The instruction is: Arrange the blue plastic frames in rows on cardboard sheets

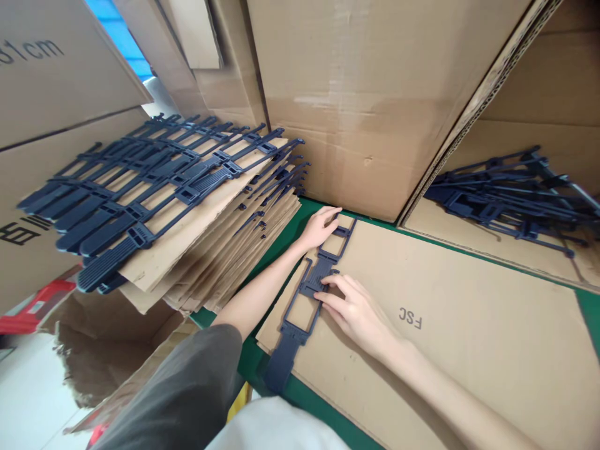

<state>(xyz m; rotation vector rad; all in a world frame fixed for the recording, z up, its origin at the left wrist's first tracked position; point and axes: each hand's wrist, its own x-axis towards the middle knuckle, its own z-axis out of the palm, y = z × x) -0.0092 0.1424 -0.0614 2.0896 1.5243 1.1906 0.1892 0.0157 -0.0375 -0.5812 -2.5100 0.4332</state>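
Dark blue plastic frame parts [295,334], with slim side arms and a flat paddle end, lie lengthwise along the left edge of a cardboard sheet [450,275] marked "FSC". They look like two pieces overlapping end to end; the exact joint is partly covered by fingers. My left hand [321,228] grips the far end, its fingers curled over the frame's side. Closer to me, my right hand [351,306] has its thumb and fingers on the ridged middle section. The near paddle end sticks out past the sheet's edge over the green tabletop [312,403].
On the left rises a tall stack of cardboard sheets [187,234] layered with similar dark blue frames [159,169]. A big carton [370,94] stands behind. An open carton [497,119] at right holds a loose pile of blue parts [510,194]. A torn box [117,331] sits lower left.
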